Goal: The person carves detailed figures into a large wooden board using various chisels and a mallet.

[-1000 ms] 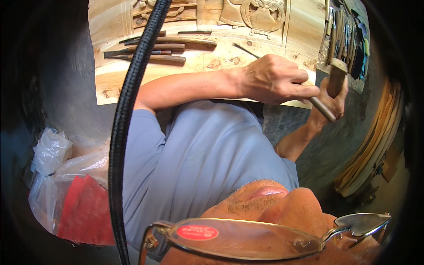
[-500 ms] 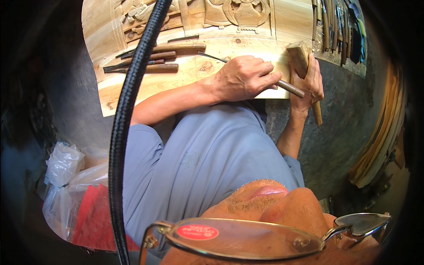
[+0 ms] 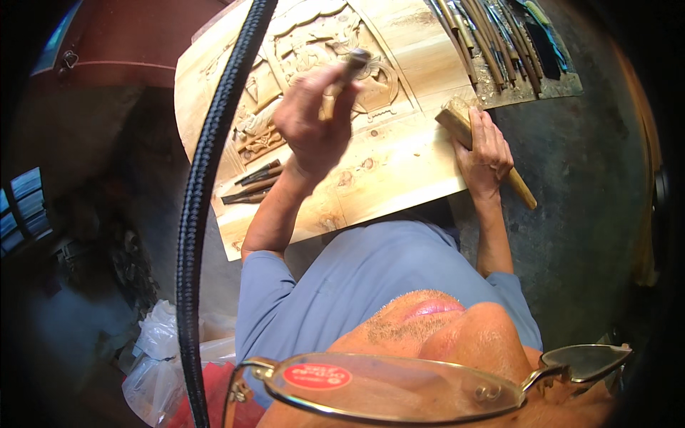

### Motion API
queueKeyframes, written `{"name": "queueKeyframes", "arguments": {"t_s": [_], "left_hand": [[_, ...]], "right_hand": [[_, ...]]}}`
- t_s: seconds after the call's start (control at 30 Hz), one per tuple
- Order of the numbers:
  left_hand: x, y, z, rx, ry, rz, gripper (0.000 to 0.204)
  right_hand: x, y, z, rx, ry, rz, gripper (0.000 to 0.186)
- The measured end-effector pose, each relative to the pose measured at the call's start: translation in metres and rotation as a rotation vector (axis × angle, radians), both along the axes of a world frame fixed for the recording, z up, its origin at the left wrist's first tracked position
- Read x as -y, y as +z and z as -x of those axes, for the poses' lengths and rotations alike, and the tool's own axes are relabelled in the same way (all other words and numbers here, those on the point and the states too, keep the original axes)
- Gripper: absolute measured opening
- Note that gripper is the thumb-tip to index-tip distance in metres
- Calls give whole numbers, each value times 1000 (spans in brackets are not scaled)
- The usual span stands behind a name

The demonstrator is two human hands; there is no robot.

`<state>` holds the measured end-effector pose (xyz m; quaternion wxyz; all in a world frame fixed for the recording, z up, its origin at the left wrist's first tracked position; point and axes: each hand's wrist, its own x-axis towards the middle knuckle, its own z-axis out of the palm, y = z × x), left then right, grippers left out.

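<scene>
Head view: our left hand [image 3: 314, 128] closes its fingers around a slim metal-tipped wooden chisel [image 3: 342, 78], raised over the middle of the pale carved wooden panel [image 3: 399, 157]. Our right hand [image 3: 485, 150] grips a wooden mallet [image 3: 478, 139] at the panel's right edge.

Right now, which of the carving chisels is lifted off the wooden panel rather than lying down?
The chisel gripped in the left hand, raised above the carved panel. The others lie flat: a small group near the left forearm, a row at the panel's far right.
</scene>
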<state>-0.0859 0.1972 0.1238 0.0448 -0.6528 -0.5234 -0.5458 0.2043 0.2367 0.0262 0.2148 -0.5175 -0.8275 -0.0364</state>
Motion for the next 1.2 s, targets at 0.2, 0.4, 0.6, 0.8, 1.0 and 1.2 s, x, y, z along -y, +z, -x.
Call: {"name": "queueKeyframes", "arguments": {"t_s": [0.2, 0.4, 0.6, 0.8, 1.0, 1.2], "left_hand": [[-76, 11, 11, 349, -83, -147, 16], [-178, 44, -2, 395, -96, -29, 17], [-301, 15, -48, 160, -95, 50, 16], [-372, -2, -66, 59, -81, 149, 16], [-396, -17, -68, 10, -70, 208, 15], [-412, -18, -71, -1, -76, 223, 15]], "right_hand": [[2, 10, -4, -33, 7, 31, 72], [20, 42, 7, -55, 49, 65, 81], [20, 35, 5, -73, 48, 42, 78], [18, 48, 1, -53, 44, 47, 72], [15, 61, -1, -60, 54, 68, 68], [15, 76, -5, -18, 39, 100, 71]]}}
